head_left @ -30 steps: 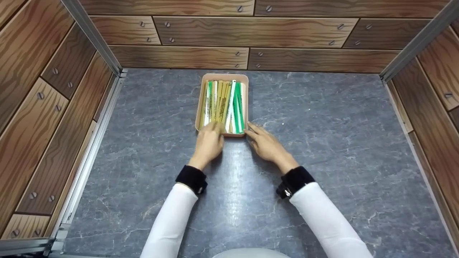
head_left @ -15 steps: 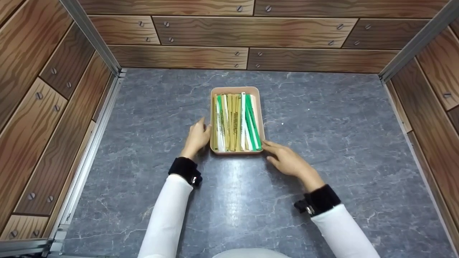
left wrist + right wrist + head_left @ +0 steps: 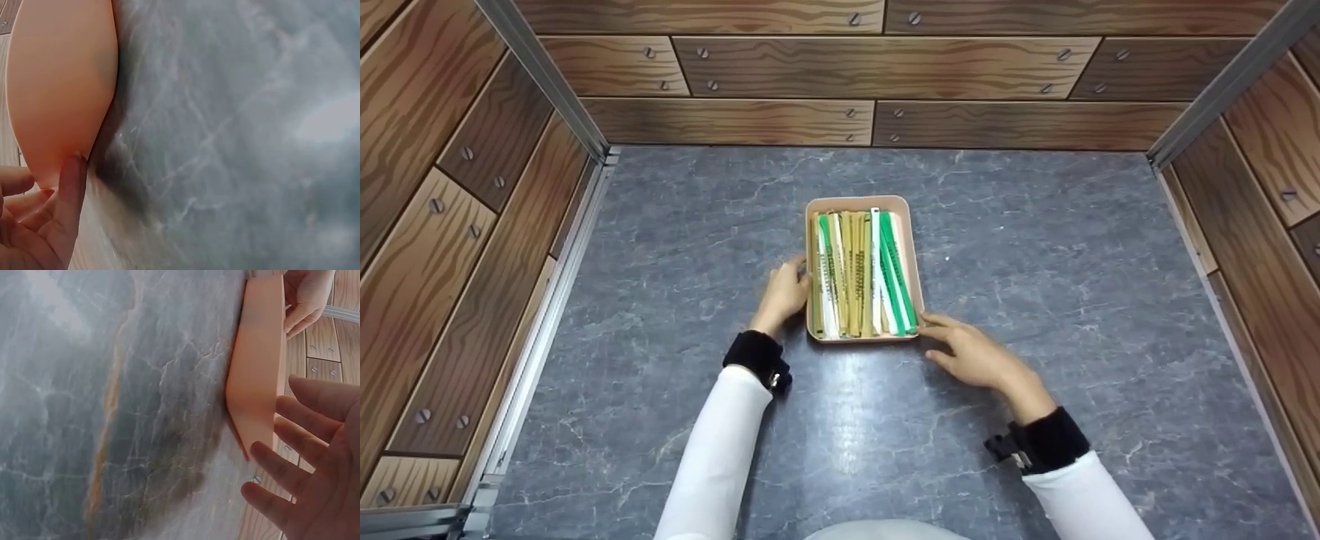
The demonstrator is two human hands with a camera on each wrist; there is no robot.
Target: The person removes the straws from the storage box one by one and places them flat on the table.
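A shallow peach-coloured tray (image 3: 856, 202) rests on the dark marbled surface, in the middle of the head view. Long thin stick packets lie side by side in it, several gold packets (image 3: 857, 277) mostly in the middle, green packets (image 3: 894, 277) mainly at the right, white ones among them. My left hand (image 3: 784, 292) is at the tray's left side; in the left wrist view one digit (image 3: 72, 180) touches the outer wall (image 3: 62, 79). Loosely spread, the fingers of my right hand (image 3: 971, 352) reach the near right corner; in the right wrist view they overlap the wall (image 3: 259, 354).
Wood-patterned panels (image 3: 885, 67) close off the back, left and right of the marbled surface (image 3: 1035, 247). Metal rails (image 3: 547, 300) run along the left edge. Black bands (image 3: 754, 356) sit on both wrists over white sleeves.
The tray with its packets has come nearer and to the right. My left hand has gone from over its near edge to its left side; my right hand moved along with it.
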